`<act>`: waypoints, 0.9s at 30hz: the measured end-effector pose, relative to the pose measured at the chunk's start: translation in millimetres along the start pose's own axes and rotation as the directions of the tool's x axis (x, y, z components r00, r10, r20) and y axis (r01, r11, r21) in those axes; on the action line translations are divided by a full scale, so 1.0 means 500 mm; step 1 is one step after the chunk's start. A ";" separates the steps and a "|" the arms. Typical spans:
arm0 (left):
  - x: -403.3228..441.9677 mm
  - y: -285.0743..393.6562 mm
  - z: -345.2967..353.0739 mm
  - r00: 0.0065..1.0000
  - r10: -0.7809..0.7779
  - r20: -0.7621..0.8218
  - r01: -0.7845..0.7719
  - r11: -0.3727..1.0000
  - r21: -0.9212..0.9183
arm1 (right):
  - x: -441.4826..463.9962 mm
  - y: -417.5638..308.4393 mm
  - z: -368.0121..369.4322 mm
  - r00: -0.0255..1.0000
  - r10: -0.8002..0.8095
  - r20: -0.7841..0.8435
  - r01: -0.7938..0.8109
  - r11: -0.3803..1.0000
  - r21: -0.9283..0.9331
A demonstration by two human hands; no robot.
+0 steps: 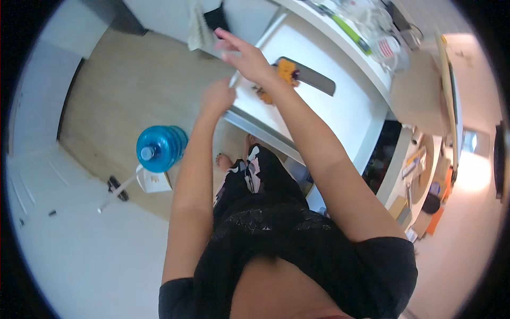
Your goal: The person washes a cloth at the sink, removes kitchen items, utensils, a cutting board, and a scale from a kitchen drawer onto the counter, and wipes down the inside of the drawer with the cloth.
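My right hand (pixel 245 57) is over the near left corner of an open white drawer (pixel 340 119), its fingers stretched out and apart with nothing visible in them. Just below it, my left hand (pixel 218 98) is curled closed beside the drawer's front edge. Blur hides what, if anything, is in its fingers. Inside the drawer lie a long dark grey flat object (pixel 316 81) with rounded ends and an orange bunched item (pixel 287 69) with dark purple bits. A second orange piece (pixel 264 96) is partly covered by my right forearm.
A blue water jug (pixel 162 149) stands left on the floor by a white object (pixel 155 181). Above the drawer, the white desk edge (pixel 340 48) carries a green item (pixel 350 33), a cup (pixel 387 48) and clutter. A pale cloth (pixel 198 26) hangs at the top.
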State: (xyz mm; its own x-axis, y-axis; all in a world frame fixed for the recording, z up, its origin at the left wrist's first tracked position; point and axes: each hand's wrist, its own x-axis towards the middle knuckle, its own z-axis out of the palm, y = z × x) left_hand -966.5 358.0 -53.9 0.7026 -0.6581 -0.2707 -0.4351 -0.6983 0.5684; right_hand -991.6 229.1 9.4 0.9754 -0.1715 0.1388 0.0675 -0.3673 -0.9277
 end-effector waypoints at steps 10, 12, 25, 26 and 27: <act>0.134 0.267 0.020 0.934 0.305 -0.187 -0.319 0.947 -0.048 | -0.288 0.190 -0.246 0.776 0.628 -0.057 -0.105 0.218 0.970; 0.209 0.286 0.054 0.953 0.281 -0.111 -0.278 0.960 0.040 | -0.266 0.192 -0.222 0.752 0.632 -0.190 -0.358 0.632 0.687; 0.293 0.334 0.176 0.958 -0.023 0.286 -0.139 0.836 0.531 | -0.325 0.204 -0.182 0.956 0.288 -0.057 -0.281 0.841 -0.463; 0.299 0.333 0.176 0.940 -0.032 0.338 -0.168 0.823 0.543 | -0.345 0.189 -0.211 0.936 0.352 -0.029 -0.346 0.899 -0.270; 0.297 0.324 0.178 0.936 -0.020 0.352 -0.184 0.824 0.536 | -0.371 0.170 -0.237 0.866 0.495 -0.069 -0.497 0.868 -0.001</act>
State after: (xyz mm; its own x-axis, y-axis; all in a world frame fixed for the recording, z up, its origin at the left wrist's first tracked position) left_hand -982.6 122.1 -71.5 0.4677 -0.7010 -0.5383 -0.7895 -0.6052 0.1021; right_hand -1191.6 121.3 -54.2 0.8634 -0.3938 -0.3153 -0.4261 -0.2348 -0.8737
